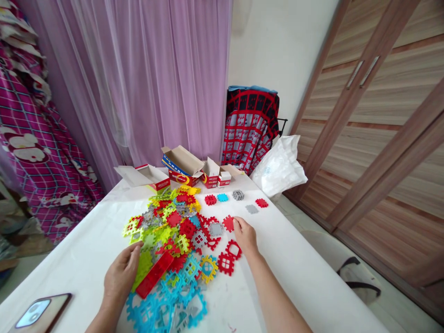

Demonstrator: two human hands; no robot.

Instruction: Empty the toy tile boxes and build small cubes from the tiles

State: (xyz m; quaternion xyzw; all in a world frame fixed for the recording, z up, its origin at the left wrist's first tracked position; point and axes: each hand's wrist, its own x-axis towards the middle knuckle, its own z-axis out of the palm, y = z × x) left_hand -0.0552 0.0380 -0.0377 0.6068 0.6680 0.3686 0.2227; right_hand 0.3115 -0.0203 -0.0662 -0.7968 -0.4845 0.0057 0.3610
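A heap of interlocking plastic tiles (173, 240) in red, yellow, green, blue and grey lies on the white table (86, 240). My left hand (122, 273) rests at the heap's near left edge, fingers curled against a green tile (144, 266) beside a long red piece (154, 274). My right hand (245, 236) lies palm down at the heap's right side, fingertips touching a solid red tile (228, 223). Whether it grips that tile is unclear. Two red open-frame tiles (229, 257) lie just below this hand.
Separate red (210, 200), blue (222, 197), grey (238, 194), flat grey (252, 209) and red (261, 202) tiles sit farther back. Open cardboard boxes (182, 165) stand at the far edge. A phone (40, 312) lies near left. A white bag (279, 166) and a draped chair (249, 125) stand behind.
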